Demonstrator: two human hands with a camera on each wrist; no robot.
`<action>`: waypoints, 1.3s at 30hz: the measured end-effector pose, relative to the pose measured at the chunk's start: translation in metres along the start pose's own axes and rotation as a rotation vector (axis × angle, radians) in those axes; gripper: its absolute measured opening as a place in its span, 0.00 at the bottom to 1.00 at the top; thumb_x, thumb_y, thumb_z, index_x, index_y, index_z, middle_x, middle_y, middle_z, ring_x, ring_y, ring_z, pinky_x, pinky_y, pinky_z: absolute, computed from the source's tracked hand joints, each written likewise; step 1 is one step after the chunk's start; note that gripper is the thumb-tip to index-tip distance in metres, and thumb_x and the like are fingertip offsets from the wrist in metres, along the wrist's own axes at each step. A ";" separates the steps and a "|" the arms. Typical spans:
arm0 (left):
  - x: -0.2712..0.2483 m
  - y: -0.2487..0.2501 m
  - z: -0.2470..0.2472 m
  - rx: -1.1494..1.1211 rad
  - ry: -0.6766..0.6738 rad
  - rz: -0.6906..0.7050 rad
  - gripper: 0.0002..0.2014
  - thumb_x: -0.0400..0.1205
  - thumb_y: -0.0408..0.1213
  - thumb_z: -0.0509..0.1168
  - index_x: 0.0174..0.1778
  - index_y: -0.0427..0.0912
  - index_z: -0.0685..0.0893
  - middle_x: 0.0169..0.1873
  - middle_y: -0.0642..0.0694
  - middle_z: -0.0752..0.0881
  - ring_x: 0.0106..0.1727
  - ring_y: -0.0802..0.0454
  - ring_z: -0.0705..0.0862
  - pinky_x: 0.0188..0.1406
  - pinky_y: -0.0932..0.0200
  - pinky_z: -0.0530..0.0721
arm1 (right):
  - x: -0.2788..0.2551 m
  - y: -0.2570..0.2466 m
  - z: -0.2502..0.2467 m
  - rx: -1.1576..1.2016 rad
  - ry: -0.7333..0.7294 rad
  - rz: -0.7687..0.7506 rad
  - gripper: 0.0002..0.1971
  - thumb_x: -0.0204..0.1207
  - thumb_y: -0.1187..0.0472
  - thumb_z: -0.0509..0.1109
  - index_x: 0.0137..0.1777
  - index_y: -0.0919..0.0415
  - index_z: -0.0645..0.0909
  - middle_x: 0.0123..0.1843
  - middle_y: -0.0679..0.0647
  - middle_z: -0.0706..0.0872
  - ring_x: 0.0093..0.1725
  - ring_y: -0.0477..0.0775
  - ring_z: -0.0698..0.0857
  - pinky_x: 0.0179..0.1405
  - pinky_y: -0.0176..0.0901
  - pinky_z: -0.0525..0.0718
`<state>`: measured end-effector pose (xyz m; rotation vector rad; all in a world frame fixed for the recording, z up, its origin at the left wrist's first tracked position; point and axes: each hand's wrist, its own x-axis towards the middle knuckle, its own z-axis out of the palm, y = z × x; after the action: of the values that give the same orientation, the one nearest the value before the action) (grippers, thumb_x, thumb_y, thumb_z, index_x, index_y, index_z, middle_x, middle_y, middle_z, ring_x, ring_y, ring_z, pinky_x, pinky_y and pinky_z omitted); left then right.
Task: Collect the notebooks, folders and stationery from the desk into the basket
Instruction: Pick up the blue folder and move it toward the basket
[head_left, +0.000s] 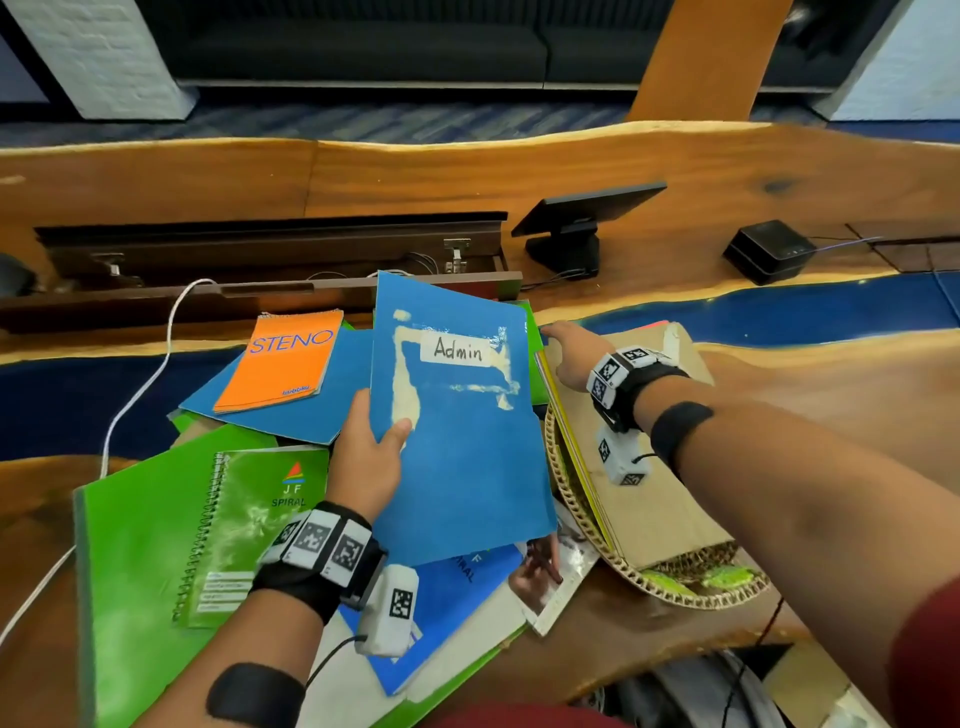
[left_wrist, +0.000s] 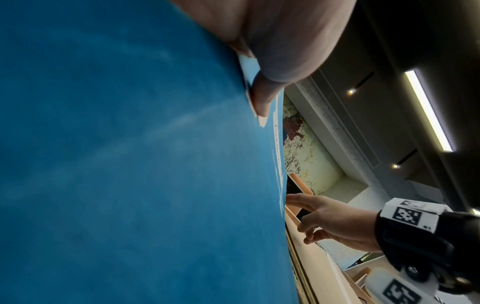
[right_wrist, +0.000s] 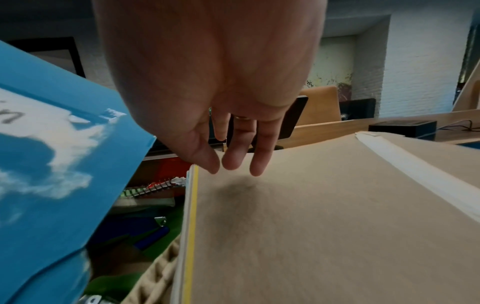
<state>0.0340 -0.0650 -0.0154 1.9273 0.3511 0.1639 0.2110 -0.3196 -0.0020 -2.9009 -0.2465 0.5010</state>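
Left hand (head_left: 366, 457) pinches the blue "Admin" card folder (head_left: 457, 415); at three o'clock, right hand (head_left: 569, 358), fingers (right_wrist: 259, 158) straight, touches the brown cardboard folder (head_left: 644, 467).

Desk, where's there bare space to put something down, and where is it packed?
Free: the blue strip of the desk between the basket and the black box, and the bare wood right of the basket. Crowded: the centre, where the orange steno pad, green spiral notebook and folders overlap below the Admin folder.
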 end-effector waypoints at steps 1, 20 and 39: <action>-0.002 0.000 0.000 0.000 0.002 -0.002 0.21 0.85 0.35 0.65 0.74 0.43 0.72 0.69 0.52 0.79 0.70 0.51 0.77 0.73 0.51 0.73 | 0.003 0.000 0.000 0.000 -0.013 -0.009 0.38 0.73 0.73 0.62 0.83 0.50 0.60 0.83 0.48 0.62 0.72 0.60 0.77 0.64 0.53 0.82; -0.005 0.000 0.003 -0.086 -0.006 0.037 0.19 0.85 0.29 0.64 0.71 0.45 0.75 0.66 0.51 0.83 0.69 0.52 0.80 0.72 0.49 0.77 | -0.005 0.029 -0.016 -0.229 0.055 0.042 0.12 0.78 0.68 0.66 0.42 0.50 0.85 0.61 0.57 0.74 0.62 0.64 0.76 0.60 0.53 0.81; -0.012 0.007 -0.008 -0.051 0.008 0.078 0.17 0.85 0.31 0.64 0.70 0.45 0.74 0.62 0.55 0.81 0.64 0.57 0.78 0.65 0.61 0.73 | -0.027 0.006 -0.042 -0.427 -0.041 -0.032 0.07 0.78 0.64 0.68 0.48 0.51 0.86 0.62 0.56 0.77 0.65 0.63 0.75 0.57 0.51 0.76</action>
<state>0.0216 -0.0641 -0.0055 1.8916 0.2745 0.2293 0.2010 -0.3373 0.0440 -3.2924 -0.4564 0.5626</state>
